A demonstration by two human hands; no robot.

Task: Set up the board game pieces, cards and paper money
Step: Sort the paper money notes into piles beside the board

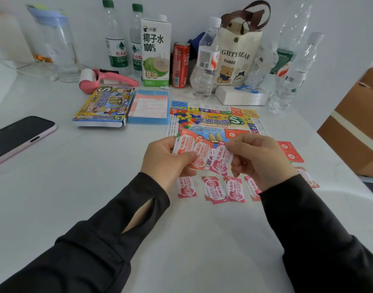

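My left hand (167, 158) holds a fanned bunch of red and pink paper money (199, 154) above the table. My right hand (260, 158) pinches the rightmost pink note of that fan. Below my hands, several small piles of paper money (213, 190) lie in a row on the white table. The colourful game board (215, 121) lies flat behind my hands, with a heap of small coloured plastic pieces (186, 119) on its left part. Red cards (292, 152) lie to the right of the board.
The game box (103, 106) and a blue rule sheet (149, 107) lie left of the board. A phone (18, 137) rests at the far left. Bottles, a coconut water carton (156, 51), a red can (180, 65), a tote bag (237, 53) line the back. A cardboard box (356, 125) stands at right.
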